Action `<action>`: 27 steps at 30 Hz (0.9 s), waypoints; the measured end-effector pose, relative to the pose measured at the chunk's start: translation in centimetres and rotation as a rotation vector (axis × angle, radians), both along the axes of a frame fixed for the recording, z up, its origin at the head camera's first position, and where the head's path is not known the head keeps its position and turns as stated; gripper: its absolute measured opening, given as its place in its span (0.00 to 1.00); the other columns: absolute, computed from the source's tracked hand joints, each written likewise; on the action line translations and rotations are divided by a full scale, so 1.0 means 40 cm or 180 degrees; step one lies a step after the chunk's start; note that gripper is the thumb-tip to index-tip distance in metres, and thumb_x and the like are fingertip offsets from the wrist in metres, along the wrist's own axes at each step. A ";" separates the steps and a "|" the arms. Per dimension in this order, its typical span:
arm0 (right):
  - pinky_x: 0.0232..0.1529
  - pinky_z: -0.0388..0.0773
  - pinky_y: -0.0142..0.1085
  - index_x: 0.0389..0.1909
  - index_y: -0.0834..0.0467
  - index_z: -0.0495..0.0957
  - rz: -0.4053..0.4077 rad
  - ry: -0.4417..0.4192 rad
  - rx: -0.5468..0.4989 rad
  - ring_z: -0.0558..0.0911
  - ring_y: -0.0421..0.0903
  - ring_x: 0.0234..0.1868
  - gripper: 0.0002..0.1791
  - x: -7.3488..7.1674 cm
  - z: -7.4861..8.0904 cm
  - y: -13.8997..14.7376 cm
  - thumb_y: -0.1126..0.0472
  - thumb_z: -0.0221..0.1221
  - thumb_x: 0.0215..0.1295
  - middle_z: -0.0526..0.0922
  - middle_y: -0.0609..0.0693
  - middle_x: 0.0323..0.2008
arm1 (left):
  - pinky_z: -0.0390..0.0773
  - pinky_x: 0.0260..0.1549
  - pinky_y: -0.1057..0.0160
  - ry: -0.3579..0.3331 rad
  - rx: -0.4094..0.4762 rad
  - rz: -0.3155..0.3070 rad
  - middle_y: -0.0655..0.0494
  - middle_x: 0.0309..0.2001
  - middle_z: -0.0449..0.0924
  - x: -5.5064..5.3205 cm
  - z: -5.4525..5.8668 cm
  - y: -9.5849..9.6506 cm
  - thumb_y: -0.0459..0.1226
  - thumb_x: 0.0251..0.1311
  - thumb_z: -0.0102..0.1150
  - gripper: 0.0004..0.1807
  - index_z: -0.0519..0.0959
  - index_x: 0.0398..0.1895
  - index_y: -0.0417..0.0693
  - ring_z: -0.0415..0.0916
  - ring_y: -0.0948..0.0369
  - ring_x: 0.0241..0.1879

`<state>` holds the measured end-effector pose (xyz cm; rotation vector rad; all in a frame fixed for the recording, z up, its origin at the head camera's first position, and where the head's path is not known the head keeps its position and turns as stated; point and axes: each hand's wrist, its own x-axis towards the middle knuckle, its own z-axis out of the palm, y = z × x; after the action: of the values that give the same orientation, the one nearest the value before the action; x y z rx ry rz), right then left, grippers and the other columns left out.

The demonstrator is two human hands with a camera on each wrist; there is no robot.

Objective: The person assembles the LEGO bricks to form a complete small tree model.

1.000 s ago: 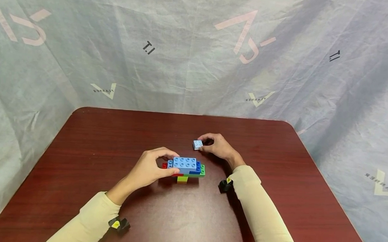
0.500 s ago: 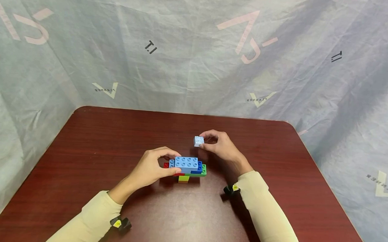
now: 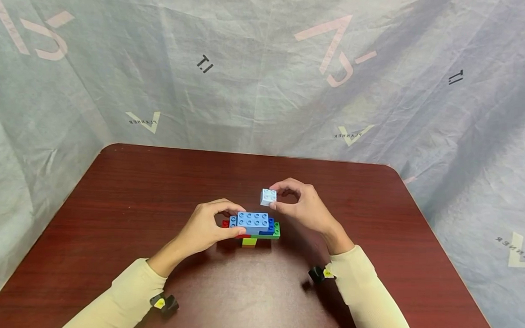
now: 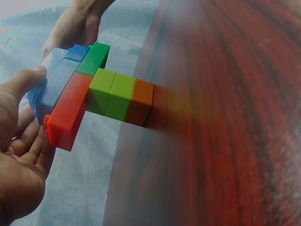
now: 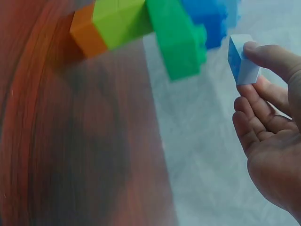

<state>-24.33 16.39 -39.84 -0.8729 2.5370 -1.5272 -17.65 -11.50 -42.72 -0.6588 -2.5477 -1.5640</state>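
Observation:
A stack of toy building bricks stands upright on the table. Its narrow column has an orange brick point(image 4: 140, 101) at the bottom and lime green bricks point(image 4: 108, 94) above. Across that lie a red brick point(image 4: 70, 110) and a green brick point(image 4: 94, 59) end to end, then blue bricks, with a light blue brick point(image 3: 253, 220) on top. My left hand point(image 3: 206, 225) grips the top light blue brick by its left end, thumb in front and fingers behind. Behind and above the stack, my right hand point(image 3: 306, 206) pinches a small pale blue brick point(image 3: 268, 197), held off the table, studs up.
The dark red wooden table point(image 3: 157, 179) has rounded far corners. A pale printed cloth point(image 3: 256, 86) hangs behind it and at both sides. Black wrist devices point(image 3: 164, 303) are worn at both sleeves.
My right hand has lifted the small pale blue brick off the table and brought it back nearer the stack. My left hand keeps its grip in place.

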 end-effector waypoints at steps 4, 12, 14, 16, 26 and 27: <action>0.56 0.79 0.43 0.51 0.50 0.84 0.0115 0.0096 -0.0053 0.80 0.47 0.50 0.17 0.037 0.021 -0.009 0.61 0.73 0.61 0.85 0.46 0.47 | 0.84 0.43 0.63 -0.0008 -0.0003 0.0010 0.62 0.46 0.86 0.000 0.000 0.000 0.46 0.52 0.80 0.21 0.86 0.50 0.59 0.79 0.63 0.44; 0.55 0.79 0.38 0.51 0.46 0.84 0.0238 0.0204 0.0100 0.80 0.46 0.50 0.18 0.091 0.034 -0.035 0.59 0.74 0.60 0.84 0.42 0.48 | 0.84 0.41 0.64 -0.0001 0.0003 0.0002 0.61 0.46 0.86 -0.001 -0.003 0.000 0.45 0.53 0.80 0.21 0.86 0.50 0.57 0.79 0.62 0.44; 0.55 0.80 0.40 0.51 0.46 0.84 0.0263 0.0208 0.0129 0.81 0.46 0.51 0.18 0.099 0.035 -0.042 0.59 0.74 0.60 0.84 0.41 0.48 | 0.84 0.40 0.65 0.0012 0.0001 0.0001 0.61 0.46 0.86 -0.001 -0.004 0.000 0.45 0.53 0.80 0.21 0.86 0.51 0.57 0.79 0.62 0.44; 0.55 0.81 0.42 0.51 0.46 0.84 0.0290 0.0225 0.0147 0.81 0.45 0.50 0.18 0.104 0.033 -0.048 0.59 0.74 0.60 0.84 0.41 0.48 | 0.84 0.39 0.66 0.0037 0.0000 -0.0003 0.61 0.45 0.86 -0.001 -0.004 0.000 0.45 0.53 0.80 0.21 0.86 0.51 0.56 0.79 0.62 0.44; 0.54 0.82 0.47 0.50 0.47 0.84 0.0312 0.0318 0.0171 0.82 0.41 0.49 0.17 0.109 0.022 -0.063 0.59 0.74 0.60 0.84 0.41 0.47 | 0.83 0.38 0.66 0.0086 -0.0012 -0.0011 0.62 0.43 0.86 0.000 -0.003 0.001 0.44 0.52 0.80 0.22 0.86 0.51 0.55 0.79 0.64 0.42; 0.54 0.82 0.47 0.50 0.47 0.84 0.0307 0.0325 0.0174 0.82 0.41 0.49 0.17 0.109 0.022 -0.064 0.59 0.74 0.60 0.84 0.41 0.47 | 0.83 0.38 0.66 0.0091 -0.0020 -0.0007 0.62 0.43 0.86 0.000 -0.004 0.001 0.44 0.52 0.80 0.22 0.86 0.51 0.55 0.79 0.64 0.42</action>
<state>-19.98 13.84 -38.97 -1.0752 2.5502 -1.4143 -17.64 -11.47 -42.86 -0.6797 -2.5334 -1.5365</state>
